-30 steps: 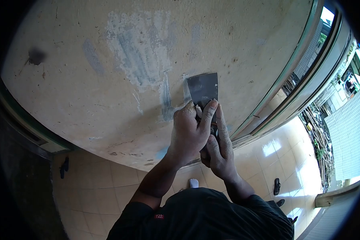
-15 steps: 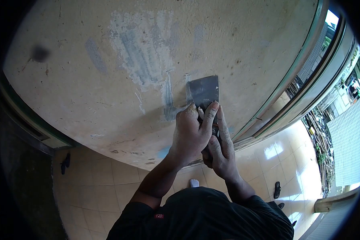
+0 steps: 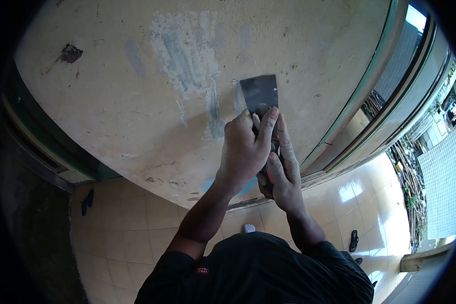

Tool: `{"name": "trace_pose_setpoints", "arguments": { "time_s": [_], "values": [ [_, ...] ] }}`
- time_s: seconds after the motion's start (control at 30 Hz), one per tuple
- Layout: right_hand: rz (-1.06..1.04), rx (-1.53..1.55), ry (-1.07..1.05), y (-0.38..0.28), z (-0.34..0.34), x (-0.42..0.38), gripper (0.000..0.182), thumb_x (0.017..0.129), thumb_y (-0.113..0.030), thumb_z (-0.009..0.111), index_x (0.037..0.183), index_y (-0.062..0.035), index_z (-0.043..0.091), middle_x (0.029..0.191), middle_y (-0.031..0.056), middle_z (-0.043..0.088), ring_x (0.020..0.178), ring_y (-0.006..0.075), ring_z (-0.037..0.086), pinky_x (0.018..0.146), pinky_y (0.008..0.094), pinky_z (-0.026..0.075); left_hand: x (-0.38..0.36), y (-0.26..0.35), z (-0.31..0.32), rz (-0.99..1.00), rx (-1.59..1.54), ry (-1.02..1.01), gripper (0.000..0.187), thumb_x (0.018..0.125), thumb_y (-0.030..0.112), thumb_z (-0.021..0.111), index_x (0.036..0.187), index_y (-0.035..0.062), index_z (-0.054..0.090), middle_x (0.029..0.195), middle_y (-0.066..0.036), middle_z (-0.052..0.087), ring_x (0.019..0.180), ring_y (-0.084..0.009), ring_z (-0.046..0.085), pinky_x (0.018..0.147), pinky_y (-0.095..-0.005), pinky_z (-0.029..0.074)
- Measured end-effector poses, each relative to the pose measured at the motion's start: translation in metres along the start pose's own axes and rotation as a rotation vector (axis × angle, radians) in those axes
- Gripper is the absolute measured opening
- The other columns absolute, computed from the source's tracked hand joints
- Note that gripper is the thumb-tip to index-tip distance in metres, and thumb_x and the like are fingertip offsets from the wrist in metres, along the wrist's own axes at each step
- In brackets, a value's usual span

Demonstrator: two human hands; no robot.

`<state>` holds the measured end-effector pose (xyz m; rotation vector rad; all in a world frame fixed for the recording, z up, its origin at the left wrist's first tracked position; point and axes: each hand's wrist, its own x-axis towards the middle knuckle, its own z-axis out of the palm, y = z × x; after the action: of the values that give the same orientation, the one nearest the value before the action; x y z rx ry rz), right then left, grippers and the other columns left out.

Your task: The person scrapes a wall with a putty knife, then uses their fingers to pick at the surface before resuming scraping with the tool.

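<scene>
A metal scraper (image 3: 260, 94) with a wide dark blade lies flat against a beige painted wall (image 3: 137, 111). My left hand (image 3: 244, 152) wraps over the top of its handle, with the thumb pressed on the blade's base. My right hand (image 3: 282, 175) grips the handle from below, index finger stretched along it. The handle is mostly hidden by both hands. Left of the blade is a scraped patch (image 3: 187, 55) where grey-white undercoat shows, with a narrow grey streak running down from it.
A green-framed window (image 3: 375, 86) borders the wall on the right. Below lies a tiled floor (image 3: 131, 228) with dark sandals (image 3: 353, 239) at the right and another pair (image 3: 87, 201) at the left. A dark hole (image 3: 70, 52) marks the wall upper left.
Both hands have pushed the scraper upward along the wall, so the blade sits higher beside the scraped patch. The view has shifted slightly with it.
</scene>
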<state>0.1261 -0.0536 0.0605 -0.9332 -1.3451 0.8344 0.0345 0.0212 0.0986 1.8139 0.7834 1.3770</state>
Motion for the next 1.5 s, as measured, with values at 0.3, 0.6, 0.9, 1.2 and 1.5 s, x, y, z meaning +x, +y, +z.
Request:
{"name": "trace_pose_setpoints", "arguments": {
  "time_s": [0.3,0.6,0.9,1.2,1.5],
  "values": [
    [0.347,0.456,0.02,0.047,0.021,-0.074,0.057,0.095,-0.007,0.038,0.145,-0.0062,0.011,0.094,0.0027,0.051,0.057,0.0014,0.037,0.049,0.0148,0.034,-0.087,-0.069,0.002,-0.274,0.088,-0.043,0.032,0.088,0.025,0.06,0.071,-0.0016,0.053,0.057,-0.012,0.056,0.048,-0.0186,0.056,0.046,-0.0311,0.041],
    [0.347,0.149,-0.024,0.056,0.036,-0.1,0.057,0.092,-0.003,0.039,0.144,-0.0042,0.016,0.109,0.0117,0.051,0.067,0.009,0.045,0.059,0.0233,0.042,-0.13,-0.08,-0.009,-0.361,-0.102,0.039,0.022,0.091,0.016,0.057,0.078,-0.0016,0.057,0.062,-0.002,0.058,0.056,-0.0038,0.05,0.049,-0.0221,0.04],
    [-0.097,-0.292,0.052,0.073,0.034,-0.103,0.053,0.09,-0.001,0.04,0.141,-0.0007,0.024,0.11,0.0235,0.057,0.07,0.0166,0.058,0.063,0.031,0.048,-0.125,-0.087,-0.005,-0.268,-0.129,0.073,0.026,0.086,0.019,0.064,0.073,-0.0026,0.059,0.053,-0.006,0.055,0.044,-0.0068,0.044,0.042,-0.0251,0.033],
    [0.089,-0.113,-0.002,0.064,0.039,-0.045,0.053,0.09,0.0,0.041,0.14,0.0013,0.024,0.097,0.016,0.061,0.061,0.0128,0.053,0.06,0.0267,0.046,-0.069,-0.069,-0.015,-0.239,-0.139,0.227,0.027,0.088,0.018,0.061,0.069,-0.001,0.054,0.053,-0.005,0.056,0.046,-0.0061,0.046,0.042,-0.0249,0.034],
    [0.069,-0.137,-0.116,0.056,0.025,-0.036,0.054,0.09,0.002,0.043,0.14,0.0015,0.023,0.12,0.0238,0.052,0.089,0.0252,0.06,0.077,0.0321,0.047,-0.068,-0.065,-0.014,-0.236,-0.078,0.217,0.028,0.091,0.016,0.056,0.068,0.001,0.051,0.057,0.003,0.05,0.053,-0.0022,0.044,0.047,-0.0196,0.034]
  ]
}}
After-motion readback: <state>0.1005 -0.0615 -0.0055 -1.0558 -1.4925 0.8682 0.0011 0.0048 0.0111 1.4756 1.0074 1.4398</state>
